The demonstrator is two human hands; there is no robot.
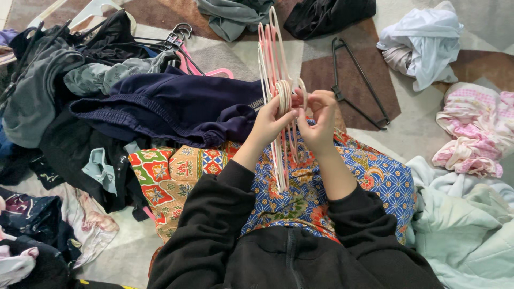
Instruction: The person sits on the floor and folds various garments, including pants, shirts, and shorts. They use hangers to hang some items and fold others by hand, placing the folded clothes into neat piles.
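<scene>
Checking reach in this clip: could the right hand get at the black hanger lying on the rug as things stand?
Probably not right away: the right hand, like the left hand, grips the bunch of pink and white hangers. The black hanger lies uncovered just beyond it.

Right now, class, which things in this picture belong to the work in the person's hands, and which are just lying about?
In hand:
- bundle of pink and white plastic hangers, gripped at the hooks
- left hand
- right hand

Lying about:
- black plastic hanger on the patterned rug
- navy blue trousers
- pale blue garment
- pink and white cloth
- black garment
</scene>
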